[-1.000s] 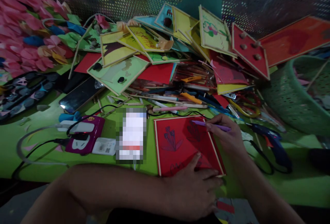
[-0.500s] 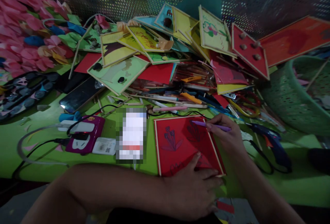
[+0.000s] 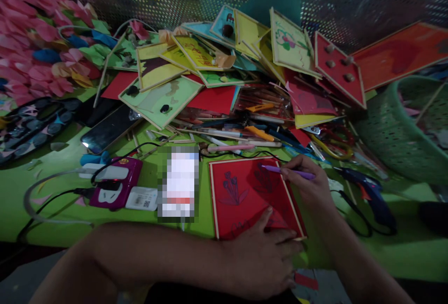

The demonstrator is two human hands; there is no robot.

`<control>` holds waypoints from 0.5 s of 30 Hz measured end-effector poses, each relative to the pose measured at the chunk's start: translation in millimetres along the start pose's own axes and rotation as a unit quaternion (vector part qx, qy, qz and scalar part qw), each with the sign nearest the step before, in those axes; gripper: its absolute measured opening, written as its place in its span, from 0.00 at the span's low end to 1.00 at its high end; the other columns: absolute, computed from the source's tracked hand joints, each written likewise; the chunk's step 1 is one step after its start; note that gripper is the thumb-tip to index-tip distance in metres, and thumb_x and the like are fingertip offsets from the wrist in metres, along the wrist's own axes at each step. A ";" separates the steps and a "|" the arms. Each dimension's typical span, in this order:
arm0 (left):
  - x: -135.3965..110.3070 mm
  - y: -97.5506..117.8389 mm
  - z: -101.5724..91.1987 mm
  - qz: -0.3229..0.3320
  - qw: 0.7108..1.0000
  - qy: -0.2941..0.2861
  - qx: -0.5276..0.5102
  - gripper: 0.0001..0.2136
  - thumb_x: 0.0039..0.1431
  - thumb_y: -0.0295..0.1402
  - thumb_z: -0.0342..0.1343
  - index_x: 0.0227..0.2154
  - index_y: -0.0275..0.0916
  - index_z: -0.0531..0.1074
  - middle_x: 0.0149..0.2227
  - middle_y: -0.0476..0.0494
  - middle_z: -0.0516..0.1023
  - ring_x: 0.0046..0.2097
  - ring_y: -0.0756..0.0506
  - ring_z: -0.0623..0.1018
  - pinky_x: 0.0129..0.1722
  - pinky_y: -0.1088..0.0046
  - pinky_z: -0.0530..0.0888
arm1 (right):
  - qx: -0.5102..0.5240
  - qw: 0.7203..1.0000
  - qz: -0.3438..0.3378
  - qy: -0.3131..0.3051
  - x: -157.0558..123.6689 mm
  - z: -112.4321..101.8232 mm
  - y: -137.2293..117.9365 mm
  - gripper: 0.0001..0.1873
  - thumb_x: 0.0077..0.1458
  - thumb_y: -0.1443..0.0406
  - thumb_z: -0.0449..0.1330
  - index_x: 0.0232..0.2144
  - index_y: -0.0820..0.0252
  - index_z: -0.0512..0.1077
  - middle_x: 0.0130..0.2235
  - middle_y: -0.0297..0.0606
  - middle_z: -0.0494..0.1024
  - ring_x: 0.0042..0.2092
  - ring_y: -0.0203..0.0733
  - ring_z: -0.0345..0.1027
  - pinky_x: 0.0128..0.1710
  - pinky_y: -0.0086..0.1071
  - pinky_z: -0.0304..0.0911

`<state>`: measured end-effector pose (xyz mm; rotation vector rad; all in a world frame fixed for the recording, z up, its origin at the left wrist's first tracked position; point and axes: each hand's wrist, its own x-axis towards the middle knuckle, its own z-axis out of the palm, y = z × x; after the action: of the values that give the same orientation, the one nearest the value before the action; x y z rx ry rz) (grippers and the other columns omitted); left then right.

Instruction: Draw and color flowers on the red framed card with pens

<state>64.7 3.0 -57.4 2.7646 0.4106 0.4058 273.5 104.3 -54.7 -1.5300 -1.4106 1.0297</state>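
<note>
A red card [image 3: 248,183] edged with thin wooden sticks lies on the green table, with dark flower drawings on it. My right hand [image 3: 310,180] grips a purple pen [image 3: 294,172], its tip on or just over the upper right flower [image 3: 262,179]. Spread across the card's lower right part, my left hand [image 3: 262,257] rests with fingers apart. It covers the bottom edge and some of the drawing there.
Left of the card lie a blurred-out phone [image 3: 179,183] and a purple power strip [image 3: 117,185] with cables. A glue gun [image 3: 371,196] and a green basket [image 3: 395,131] are at right. Framed cards [image 3: 161,100], pens and sticks pile up behind.
The pen tip has shifted very slightly to the right along the upper right flower. My left hand and the card look unmoved.
</note>
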 end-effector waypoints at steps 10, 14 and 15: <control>0.1 0.9 6.0 -0.003 1.000 0.013 0.000 0.23 0.75 0.41 0.37 0.49 0.46 0.80 0.68 0.48 0.71 0.69 0.43 0.69 0.68 0.36 0.64 | 0.007 1.000 0.001 -0.006 -1.0 -1.9 2.2 0.12 0.53 0.57 0.73 0.29 0.55 0.76 0.25 0.32 0.75 0.26 0.38 0.65 0.26 0.33 0.58; 0.4 0.3 3.0 -0.001 1.000 -0.003 -0.010 0.25 0.75 0.41 0.35 0.50 0.46 0.80 0.69 0.48 0.70 0.69 0.43 0.68 0.68 0.36 0.63 | 0.004 1.000 0.003 -0.007 -1.0 -2.3 4.9 0.11 0.54 0.58 0.73 0.29 0.55 0.76 0.26 0.32 0.75 0.27 0.38 0.65 0.27 0.33 0.57; 0.3 0.1 2.1 0.001 1.000 -0.004 -0.012 0.25 0.75 0.41 0.34 0.49 0.46 0.80 0.69 0.47 0.70 0.70 0.43 0.68 0.68 0.36 0.63 | 0.008 1.000 0.001 -0.004 -1.1 -1.9 4.7 0.10 0.54 0.59 0.73 0.29 0.55 0.76 0.26 0.32 0.75 0.27 0.38 0.66 0.27 0.33 0.58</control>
<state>65.8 2.4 -59.2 2.7436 0.3985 0.3961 276.9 102.9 -58.3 -1.5174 -1.4029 1.0481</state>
